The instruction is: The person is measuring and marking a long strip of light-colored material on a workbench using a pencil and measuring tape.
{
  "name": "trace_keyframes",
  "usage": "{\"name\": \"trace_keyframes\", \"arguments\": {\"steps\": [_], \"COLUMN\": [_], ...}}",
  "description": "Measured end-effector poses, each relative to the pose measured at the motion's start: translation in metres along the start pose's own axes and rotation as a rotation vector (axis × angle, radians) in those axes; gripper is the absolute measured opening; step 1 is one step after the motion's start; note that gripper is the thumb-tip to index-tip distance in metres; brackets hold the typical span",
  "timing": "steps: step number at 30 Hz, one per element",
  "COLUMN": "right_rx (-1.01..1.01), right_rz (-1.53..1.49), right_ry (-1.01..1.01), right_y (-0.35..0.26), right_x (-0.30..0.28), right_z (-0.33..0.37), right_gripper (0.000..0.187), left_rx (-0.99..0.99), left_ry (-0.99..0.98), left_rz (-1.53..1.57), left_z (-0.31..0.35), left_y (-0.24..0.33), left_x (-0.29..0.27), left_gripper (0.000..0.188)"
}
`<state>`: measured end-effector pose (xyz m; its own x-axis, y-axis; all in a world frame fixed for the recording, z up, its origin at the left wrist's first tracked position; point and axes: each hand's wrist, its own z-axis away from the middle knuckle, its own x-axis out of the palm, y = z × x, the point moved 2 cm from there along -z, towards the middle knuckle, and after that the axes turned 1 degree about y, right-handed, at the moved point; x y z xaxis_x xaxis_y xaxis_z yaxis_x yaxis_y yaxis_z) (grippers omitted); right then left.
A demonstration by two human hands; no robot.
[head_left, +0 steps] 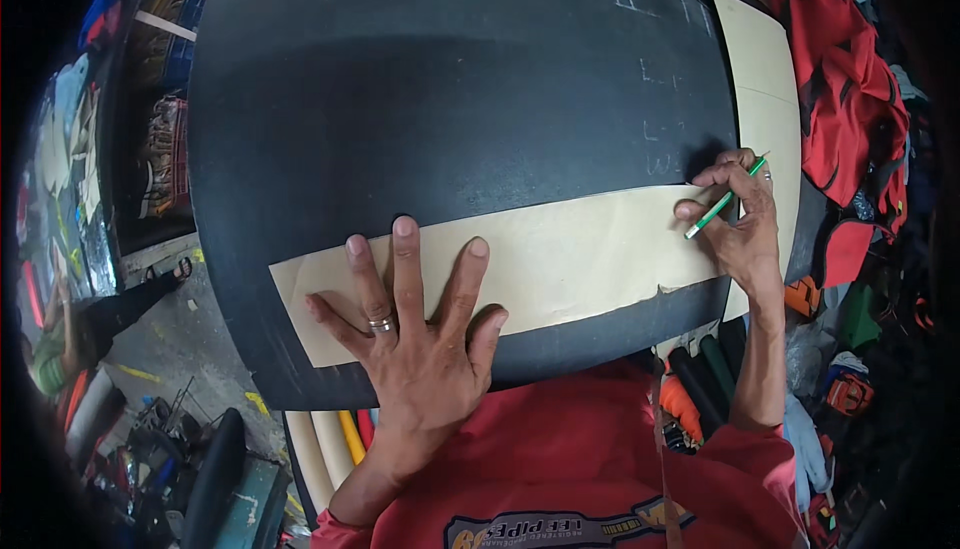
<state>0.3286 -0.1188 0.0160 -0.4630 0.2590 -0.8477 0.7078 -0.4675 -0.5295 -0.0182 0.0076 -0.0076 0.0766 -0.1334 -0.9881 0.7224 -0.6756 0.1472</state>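
Note:
A long strip of cream-coloured paper or card [570, 259] lies slanted across the near part of a dark table [450, 119]. Its lower edge has a small tear toward the right. My left hand [420, 349] rests on the strip's left part, fingers spread, a ring on one finger. At the strip's right end is my right hand [745, 219], its fingers curled around a green pencil [722, 201] with a white end. The pencil's tip points up and away to the right. Part of the strip's right end is hidden by that hand.
Another cream sheet [765, 99] lies along the table's right edge. Chalk lines mark the dark surface at upper right. Red bags or fabric [845, 79] are piled beyond the right edge. Rolls of material [325, 444] stand below the near edge; a person [90, 324] is at far left.

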Motion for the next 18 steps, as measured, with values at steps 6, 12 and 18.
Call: {"name": "trace_keyframes", "arguments": {"steps": [6, 12, 18], "right_rx": [0.006, -0.05, -0.095], "right_rz": [0.048, 0.128, 0.07], "right_ry": [0.011, 0.009, 0.046], "right_y": [-0.003, -0.006, -0.001], "right_x": [0.006, 0.004, 0.008], "right_z": [0.001, 0.007, 0.01], "right_gripper": [0.038, 0.039, 0.033], "left_rx": [-0.001, 0.002, 0.007], "left_ry": [0.023, 0.037, -0.015], "left_rz": [-0.008, -0.004, 0.014], "left_z": [0.0, -0.002, -0.004], "left_y": [0.0, 0.001, 0.002], "left_x": [0.004, 0.003, -0.002], "left_gripper": [0.059, 0.059, 0.06]}}
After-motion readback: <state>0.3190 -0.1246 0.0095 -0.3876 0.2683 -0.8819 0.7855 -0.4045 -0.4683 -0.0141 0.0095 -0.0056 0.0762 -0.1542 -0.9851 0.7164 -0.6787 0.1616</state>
